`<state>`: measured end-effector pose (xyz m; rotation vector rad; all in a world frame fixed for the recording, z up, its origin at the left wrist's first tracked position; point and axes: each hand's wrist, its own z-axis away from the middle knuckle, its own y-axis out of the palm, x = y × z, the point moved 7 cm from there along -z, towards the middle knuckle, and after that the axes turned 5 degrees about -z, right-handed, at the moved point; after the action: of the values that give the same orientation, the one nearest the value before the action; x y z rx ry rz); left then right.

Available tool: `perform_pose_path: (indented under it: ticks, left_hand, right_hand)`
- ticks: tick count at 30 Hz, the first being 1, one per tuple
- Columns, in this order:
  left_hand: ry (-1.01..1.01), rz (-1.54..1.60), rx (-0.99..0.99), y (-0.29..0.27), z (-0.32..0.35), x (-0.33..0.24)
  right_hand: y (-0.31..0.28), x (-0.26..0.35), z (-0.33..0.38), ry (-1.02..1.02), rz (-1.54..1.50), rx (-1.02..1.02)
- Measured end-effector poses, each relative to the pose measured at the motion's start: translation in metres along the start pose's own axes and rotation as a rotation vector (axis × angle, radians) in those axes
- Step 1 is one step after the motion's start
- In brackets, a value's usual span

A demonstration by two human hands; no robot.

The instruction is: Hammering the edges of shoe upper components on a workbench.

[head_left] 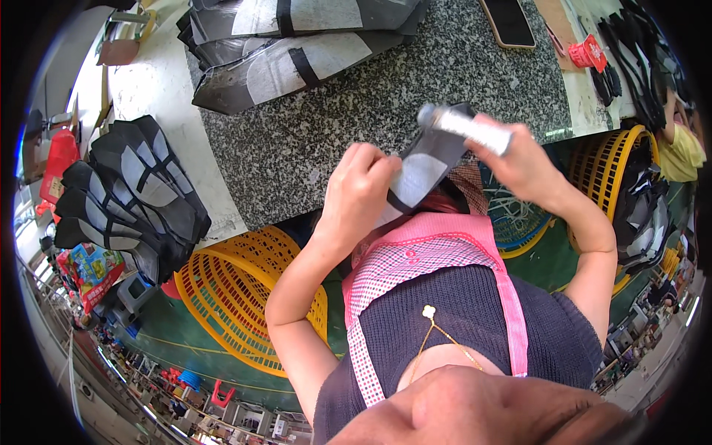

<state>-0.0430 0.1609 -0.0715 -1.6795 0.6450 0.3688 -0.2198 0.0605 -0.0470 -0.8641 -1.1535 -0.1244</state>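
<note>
My left hand point(354, 189) is closed on a dark grey flat piece with a light grey panel point(420, 180), perhaps a shoe upper. The piece slants over the near edge of the speckled stone worktop point(319, 163). In my right hand point(521, 165) is a white cylinder with a grey rounded end point(475, 132), blurred by motion. It lies across the upper part of the piece; whether the two touch, I cannot tell. Similar grey pieces point(297, 70) are stacked at the far side of the worktop, and more of them point(141, 189) fan out at the left.
A phone point(509, 22) lies at the far right, with a red spool-like item point(587, 54) beyond it. Yellow plastic baskets point(248, 297) stand below the worktop to the left and at right point(604, 178). Dark strips point(634, 67) lie on the far right surface.
</note>
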Motion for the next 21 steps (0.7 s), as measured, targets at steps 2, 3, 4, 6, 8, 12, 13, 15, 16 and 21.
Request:
perform_pose_path:
  ticks: [2,3,4,6,8,12,13,15,16,21]
  left_hand:
    - [-0.016,0.035,-0.039,0.003,-0.011,0.002]
    - [-0.002,0.005,-0.073,0.006,-0.019,0.000]
    - [0.017,-0.025,-0.108,0.008,-0.030,-0.003]
    - [0.041,-0.007,-0.120,0.010,-0.047,-0.006]
    - [-0.044,0.101,-0.086,0.014,-0.058,0.000]
    - [-0.353,0.344,0.128,0.009,-0.037,0.019]
    - [-0.355,0.339,0.128,0.012,-0.031,0.018]
    - [-0.154,0.165,-0.045,0.008,-0.025,0.005]
    - [-0.159,0.163,-0.045,0.009,-0.024,0.004]
    - [-0.047,0.018,-0.069,0.006,-0.024,-0.008]
  right_hand:
    - [-0.020,-0.004,0.005,0.062,-0.009,-0.176]
    - [-0.022,-0.002,0.006,-0.019,-0.036,-0.258]
    - [-0.026,0.000,0.008,-0.102,-0.059,-0.344]
    - [-0.014,-0.019,0.009,0.008,0.045,-0.196]
    - [-0.005,-0.030,0.007,0.125,0.079,-0.111]
    - [-0.013,-0.029,0.003,0.051,0.063,-0.166]
    - [-0.015,-0.028,0.001,0.062,0.065,-0.129]
    - [-0.023,-0.026,-0.002,0.069,0.077,-0.120]
    - [-0.027,-0.023,-0.003,0.078,0.095,-0.109]
    - [-0.015,0.001,0.002,0.060,-0.111,-0.073]
